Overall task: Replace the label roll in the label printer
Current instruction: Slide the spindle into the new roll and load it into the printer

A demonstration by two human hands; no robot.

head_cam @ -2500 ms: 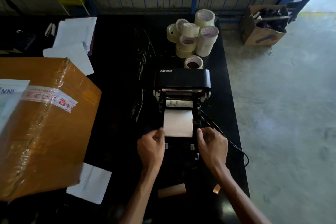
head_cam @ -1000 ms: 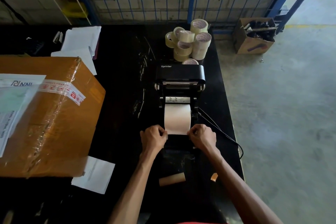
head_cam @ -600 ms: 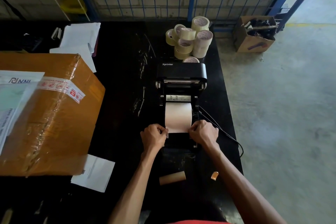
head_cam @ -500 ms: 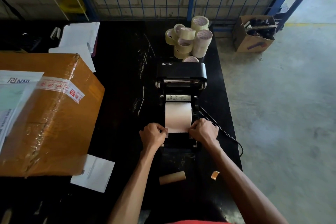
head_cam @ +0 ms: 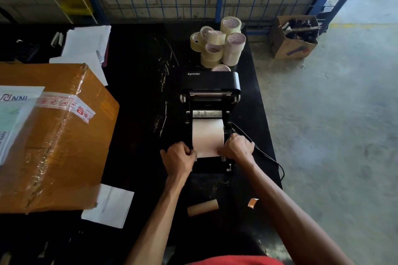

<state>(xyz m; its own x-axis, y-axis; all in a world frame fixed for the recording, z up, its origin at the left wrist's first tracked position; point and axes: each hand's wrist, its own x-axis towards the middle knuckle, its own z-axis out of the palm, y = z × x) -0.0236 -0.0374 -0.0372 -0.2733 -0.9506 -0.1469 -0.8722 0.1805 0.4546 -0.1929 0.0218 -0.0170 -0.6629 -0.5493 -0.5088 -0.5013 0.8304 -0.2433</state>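
The black Xprinter label printer [head_cam: 210,84] stands on the black table with its lid tipped up at the back. A white label strip [head_cam: 207,137] runs from the roll inside toward me over the front of the printer. My left hand [head_cam: 177,160] pinches the strip's left near corner, and my right hand [head_cam: 239,146] pinches its right near corner. An empty brown cardboard core [head_cam: 202,207] lies on the table in front of the printer, between my forearms.
A big taped cardboard box [head_cam: 53,142] fills the left. Several tape rolls [head_cam: 217,45] are stacked behind the printer. A black cable [head_cam: 267,155] trails right of it. Loose papers [head_cam: 107,205] lie near the box. The table's right edge [head_cam: 267,127] drops to the concrete floor.
Both hands closed in from the printer's sides onto the near corners of the label strip and have held there; over the last half second only the camera shifted slightly.
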